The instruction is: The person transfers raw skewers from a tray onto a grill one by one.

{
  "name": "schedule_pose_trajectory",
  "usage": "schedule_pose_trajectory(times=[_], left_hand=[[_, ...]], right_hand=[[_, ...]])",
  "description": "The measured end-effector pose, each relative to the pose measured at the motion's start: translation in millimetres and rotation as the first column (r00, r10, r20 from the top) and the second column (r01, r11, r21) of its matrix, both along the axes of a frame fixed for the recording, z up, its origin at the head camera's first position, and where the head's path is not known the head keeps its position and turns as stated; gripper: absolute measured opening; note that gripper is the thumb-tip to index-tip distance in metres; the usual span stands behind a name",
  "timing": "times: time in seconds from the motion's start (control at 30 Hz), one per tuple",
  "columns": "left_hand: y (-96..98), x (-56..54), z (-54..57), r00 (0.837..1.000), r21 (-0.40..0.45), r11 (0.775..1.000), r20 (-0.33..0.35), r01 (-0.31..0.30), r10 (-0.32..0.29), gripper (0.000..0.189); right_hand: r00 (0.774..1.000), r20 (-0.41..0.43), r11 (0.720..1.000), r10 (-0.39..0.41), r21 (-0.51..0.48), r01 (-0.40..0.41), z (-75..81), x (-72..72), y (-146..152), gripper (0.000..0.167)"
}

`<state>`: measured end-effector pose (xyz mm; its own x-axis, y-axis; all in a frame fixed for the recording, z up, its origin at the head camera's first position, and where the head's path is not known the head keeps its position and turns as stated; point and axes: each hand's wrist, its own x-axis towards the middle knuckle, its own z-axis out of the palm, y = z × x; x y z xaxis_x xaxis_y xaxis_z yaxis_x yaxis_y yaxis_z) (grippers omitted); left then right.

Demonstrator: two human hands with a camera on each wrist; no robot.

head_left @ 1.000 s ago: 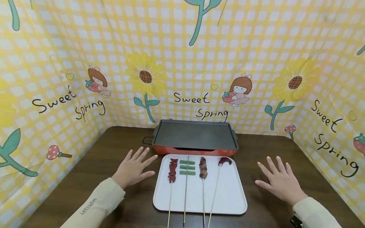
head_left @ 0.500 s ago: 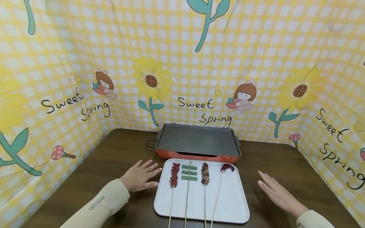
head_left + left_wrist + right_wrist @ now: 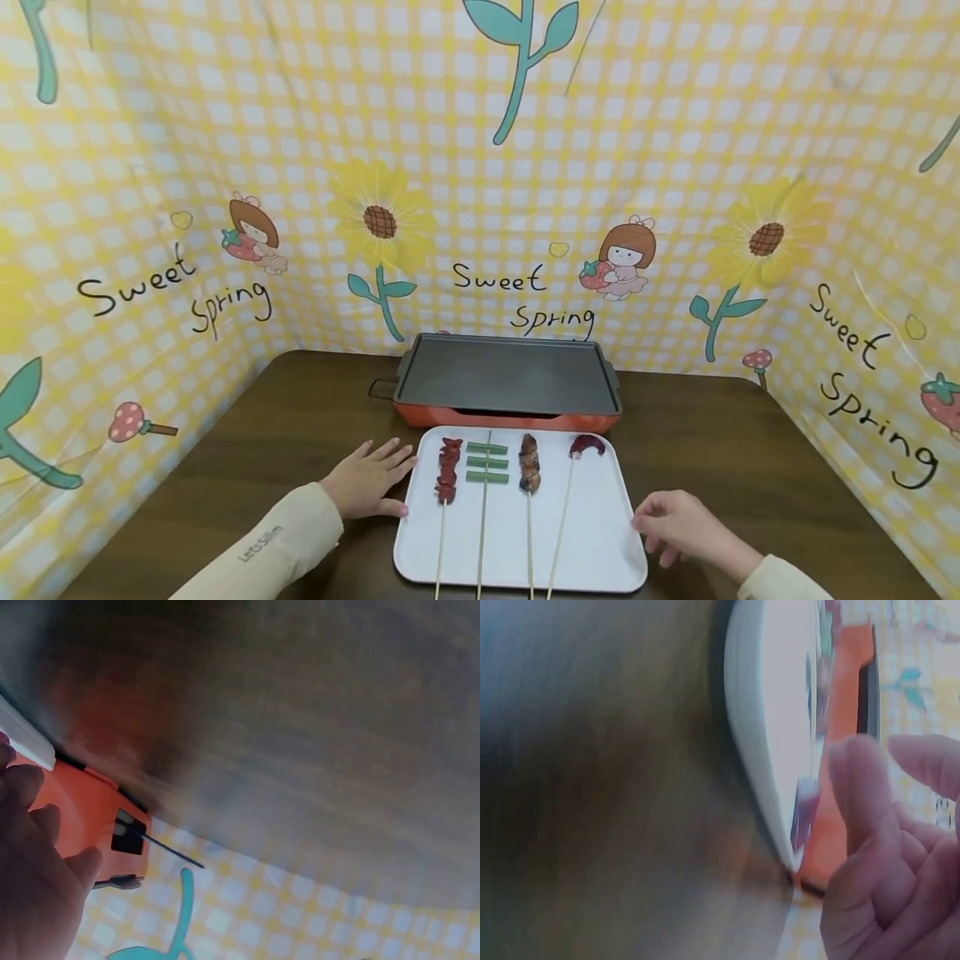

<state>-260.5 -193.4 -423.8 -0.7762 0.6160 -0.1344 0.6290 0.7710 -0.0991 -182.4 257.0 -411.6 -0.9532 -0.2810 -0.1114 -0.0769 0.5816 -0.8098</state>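
Observation:
A white tray [image 3: 600, 533] lies on the table bearing several skewers: red pieces [image 3: 447, 473], green sticks [image 3: 487, 463], browned chunks [image 3: 529, 463] and a dark red curled piece [image 3: 588, 447]. My left hand [image 3: 366, 479] is at the tray's left edge, fingers spread, thumb at the rim; whether it touches cannot be told. At the right rim is my right hand [image 3: 686, 527], its fingers bent. In the right wrist view its thumb and index finger stand apart with nothing between them, near the tray [image 3: 780, 712].
Directly behind the tray stands an electric griddle with a dark flat plate [image 3: 510, 375] and an orange body [image 3: 427, 415]. A wire handle [image 3: 381, 388] juts from its left side. Yellow checked cloth [image 3: 450, 167] encloses the brown table [image 3: 247, 450] at the back and sides.
My right hand has turned, bent its fingers and come left to the tray's right rim. The left hand has moved closer to the left rim. The skewers stay on the tray.

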Motion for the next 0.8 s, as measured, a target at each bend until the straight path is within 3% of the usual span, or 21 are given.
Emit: schedule_pose_trajectory(times=[0.23, 0.47, 0.6, 0.8], left_hand=[[-4.7, -2.5, 2.4, 0.999, -0.005, 1.000, -0.036, 0.006, -0.006, 0.074], [-3.1, -7.2, 2.1, 0.997, 0.002, 0.997, 0.002, 0.072, -0.072, 0.069], [-0.4, -7.9, -2.0, 0.998, 0.016, 0.998, 0.023, 0.063, -0.063, 0.069], [2.3, -8.1, -5.0, 0.998, 0.017, 0.999, 0.035, 0.042, -0.043, 0.068]], right_hand=[[0.986, 0.102, 0.987, 0.134, -0.098, -0.125, -7.4, 7.8, -33.3, 0.009], [0.973, 0.191, 0.978, 0.133, -0.182, -0.098, -11.6, 12.4, -56.0, 0.011], [0.964, 0.235, 0.976, 0.127, -0.204, -0.079, -16.6, 18.3, -68.2, 0.013], [0.936, 0.251, 0.954, 0.247, -0.235, -0.188, -19.0, 21.5, -75.9, 0.018]])
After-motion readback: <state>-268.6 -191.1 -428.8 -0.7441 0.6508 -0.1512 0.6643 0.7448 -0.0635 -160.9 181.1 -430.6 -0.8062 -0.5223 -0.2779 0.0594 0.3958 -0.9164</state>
